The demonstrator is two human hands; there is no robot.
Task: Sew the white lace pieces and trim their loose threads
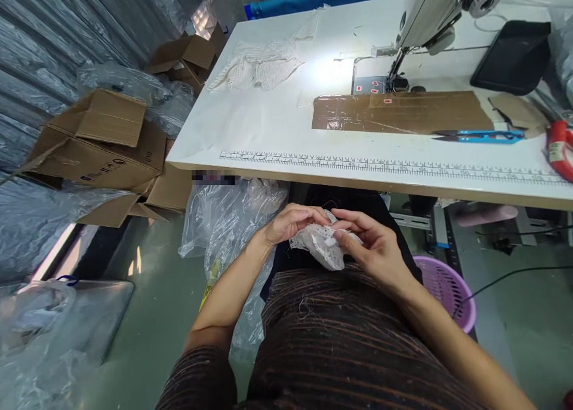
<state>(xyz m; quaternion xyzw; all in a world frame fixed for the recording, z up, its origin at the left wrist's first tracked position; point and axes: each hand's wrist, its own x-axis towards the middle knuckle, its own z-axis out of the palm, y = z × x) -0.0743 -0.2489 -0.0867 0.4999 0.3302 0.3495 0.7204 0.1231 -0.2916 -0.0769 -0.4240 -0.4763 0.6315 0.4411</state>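
A crumpled piece of white lace fabric [323, 247] is held over my lap, below the table's front edge. My left hand [295, 222] grips its upper left part with curled fingers. On the other side my right hand [369, 240] pinches the lace between thumb and fingers. The fingertips of both hands come close together at the top of the cloth, and part of the lace is hidden behind them. More white lace fabric [264, 67] lies spread on the table's far left part.
A sewing machine [430, 16] stands on the white table [250, 123]. Blue thread snips [483, 136], a cardboard strip [403, 111] and a black tray [513, 56] lie near it. Cardboard boxes [107, 141] and plastic bags [242, 231] are at left; a purple basket [447, 290] is at right.
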